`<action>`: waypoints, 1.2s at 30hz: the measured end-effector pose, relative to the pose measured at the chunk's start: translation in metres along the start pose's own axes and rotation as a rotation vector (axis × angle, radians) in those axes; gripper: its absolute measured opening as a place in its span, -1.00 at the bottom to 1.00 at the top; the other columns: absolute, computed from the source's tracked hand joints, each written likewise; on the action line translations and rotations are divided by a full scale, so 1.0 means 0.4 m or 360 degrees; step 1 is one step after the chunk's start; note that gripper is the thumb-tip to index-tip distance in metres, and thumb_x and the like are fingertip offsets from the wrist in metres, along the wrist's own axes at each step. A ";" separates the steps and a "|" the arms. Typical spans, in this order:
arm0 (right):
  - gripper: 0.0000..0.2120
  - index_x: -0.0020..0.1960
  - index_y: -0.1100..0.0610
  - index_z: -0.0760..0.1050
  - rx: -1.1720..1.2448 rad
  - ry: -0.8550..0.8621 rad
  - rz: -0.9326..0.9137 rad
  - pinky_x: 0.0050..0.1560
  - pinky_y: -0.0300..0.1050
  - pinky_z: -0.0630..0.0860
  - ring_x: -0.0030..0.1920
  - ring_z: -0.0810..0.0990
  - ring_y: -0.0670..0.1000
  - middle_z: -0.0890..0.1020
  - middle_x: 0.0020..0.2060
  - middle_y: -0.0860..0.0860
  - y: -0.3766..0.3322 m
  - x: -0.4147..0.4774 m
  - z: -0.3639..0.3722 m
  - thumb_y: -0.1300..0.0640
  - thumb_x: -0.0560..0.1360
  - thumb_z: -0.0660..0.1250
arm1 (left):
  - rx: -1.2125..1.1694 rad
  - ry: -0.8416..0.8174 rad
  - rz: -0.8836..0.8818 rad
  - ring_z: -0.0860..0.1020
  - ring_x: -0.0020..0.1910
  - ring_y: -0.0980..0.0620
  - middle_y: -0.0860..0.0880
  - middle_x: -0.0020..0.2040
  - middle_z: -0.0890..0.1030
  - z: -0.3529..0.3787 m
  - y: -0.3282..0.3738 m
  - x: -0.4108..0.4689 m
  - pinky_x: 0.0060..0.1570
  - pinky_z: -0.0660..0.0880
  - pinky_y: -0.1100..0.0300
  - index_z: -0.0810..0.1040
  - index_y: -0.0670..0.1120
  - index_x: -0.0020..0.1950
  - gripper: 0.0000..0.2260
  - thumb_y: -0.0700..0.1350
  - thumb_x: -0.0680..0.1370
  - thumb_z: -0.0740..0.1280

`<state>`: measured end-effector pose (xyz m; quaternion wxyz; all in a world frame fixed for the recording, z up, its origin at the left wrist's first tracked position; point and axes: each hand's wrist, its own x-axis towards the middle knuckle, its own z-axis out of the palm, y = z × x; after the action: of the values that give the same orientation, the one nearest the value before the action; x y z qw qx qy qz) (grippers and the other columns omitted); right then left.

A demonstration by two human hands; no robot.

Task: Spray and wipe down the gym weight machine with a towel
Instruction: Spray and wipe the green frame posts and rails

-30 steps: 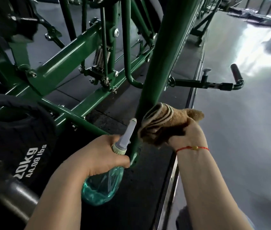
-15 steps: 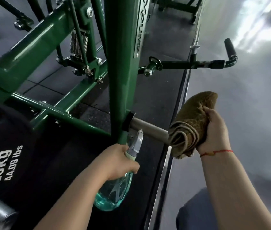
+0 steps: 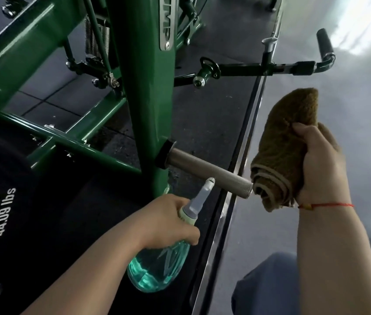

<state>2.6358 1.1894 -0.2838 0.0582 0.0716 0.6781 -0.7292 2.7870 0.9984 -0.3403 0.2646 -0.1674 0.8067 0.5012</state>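
Her left hand (image 3: 164, 220) is gripping the spray bottle (image 3: 159, 267); her right hand (image 3: 320, 162) is clutching the towel (image 3: 286, 142). Mist could be missing the steel peg (image 3: 207, 170) and slicking the floor (image 3: 211, 119).

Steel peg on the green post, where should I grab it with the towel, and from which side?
Grip the peg around its bare middle, coming from its free end on the right, where the right hand holds the towel. It is a straight round bar, so a wrapped grip fits; the black collar and post close off the other end.
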 end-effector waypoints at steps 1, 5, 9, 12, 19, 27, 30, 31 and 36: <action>-0.87 0.06 0.02 0.59 -0.0119 0.0016 -0.0049 -0.04 0.24 0.67 0.02 0.70 0.22 0.68 0.06 0.15 -0.002 0.002 -0.009 0.07 0.53 0.36 | 0.0004 -0.0006 0.0014 0.43 -0.38 0.14 0.14 -0.40 0.45 0.001 0.005 0.003 -0.26 0.41 0.21 0.50 -0.02 -0.27 -0.80 -0.08 0.38 0.52; -0.80 0.05 -0.12 0.57 -0.0691 -0.0096 -0.0335 -0.10 0.12 0.69 -0.09 0.70 0.14 0.68 -0.07 0.03 0.007 0.008 -0.023 0.03 0.44 0.48 | 0.0028 -0.0035 -0.0015 0.58 -0.20 0.10 0.07 -0.22 0.59 0.002 0.014 0.004 -0.17 0.53 0.19 0.61 0.05 0.04 -0.76 -0.07 0.41 0.53; -0.70 0.23 -0.17 0.58 -0.1551 -0.0500 -0.0547 0.01 -0.10 0.49 0.05 0.62 0.03 0.64 -0.04 -0.15 0.084 0.005 0.017 -0.04 0.50 0.44 | -0.0047 0.0017 -0.0004 0.61 0.17 0.09 0.05 0.13 0.66 -0.006 0.014 0.001 0.19 0.52 0.12 0.58 0.11 0.19 -0.63 0.04 0.42 0.57; -0.70 0.32 -0.17 0.50 -0.2200 -0.0383 -0.0767 -0.03 -0.02 0.43 0.20 0.44 0.13 0.55 0.18 -0.07 0.167 -0.030 0.105 -0.14 0.61 0.25 | -0.0106 0.0109 0.0053 0.59 0.03 0.26 0.20 0.05 0.66 -0.031 0.006 -0.012 0.12 0.48 0.19 0.58 0.26 -0.04 -0.76 0.12 0.39 0.58; -0.64 0.27 0.00 0.55 -0.2188 -0.0224 -0.1254 -0.25 0.07 0.49 0.07 0.47 0.25 0.55 0.20 0.10 0.279 -0.071 0.269 0.00 0.49 0.35 | -0.0065 0.0317 -0.0020 0.53 0.21 0.23 0.23 0.22 0.60 -0.117 -0.071 -0.099 0.06 0.41 0.25 0.61 0.11 -0.03 -0.63 0.29 0.33 0.55; -0.63 0.04 -0.06 0.69 -0.2061 -0.0561 -0.1658 -0.06 0.15 0.53 0.13 0.40 0.24 0.61 0.19 -0.04 0.285 -0.089 0.214 0.11 0.38 0.20 | -0.0074 0.0331 -0.0001 0.51 0.16 0.27 0.25 0.20 0.57 -0.164 -0.078 -0.128 0.08 0.38 0.24 0.53 0.24 0.04 -0.67 0.21 0.36 0.55; -0.70 -0.11 -0.06 0.71 -0.2074 -0.0604 -0.1816 0.00 0.15 0.47 0.12 0.45 0.21 0.64 0.11 -0.10 0.279 -0.101 0.213 0.10 0.41 0.20 | -0.0116 0.0339 0.0038 0.50 0.12 0.26 0.30 0.06 0.53 -0.160 -0.062 -0.116 0.02 0.36 0.29 0.51 0.30 0.15 -0.60 0.20 0.37 0.55; -0.76 -0.14 -0.06 0.70 -0.2069 -0.0598 -0.1867 0.02 0.13 0.43 0.13 0.47 0.20 0.65 0.10 -0.12 0.276 -0.100 0.212 0.11 0.42 0.25 | -0.0128 0.0340 0.0050 0.50 0.07 0.28 0.31 0.01 0.52 -0.158 -0.057 -0.111 -0.03 0.36 0.33 0.52 0.30 0.12 -0.63 0.19 0.38 0.55; -0.88 -0.09 -0.04 0.69 -0.2221 -0.0628 -0.1862 0.01 0.20 0.36 0.23 0.50 0.22 0.63 0.14 -0.08 0.284 -0.116 0.213 0.13 0.40 0.45 | -0.0160 0.0335 0.0024 0.51 0.06 0.30 0.29 -0.01 0.55 -0.151 -0.053 -0.105 -0.04 0.38 0.32 0.50 0.31 -0.03 -0.69 0.19 0.36 0.56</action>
<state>2.6999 1.0957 -0.3808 -0.1746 -0.4579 0.8690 -0.0688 2.8164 0.9353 -0.3089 0.1660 -0.2260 0.8051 0.5226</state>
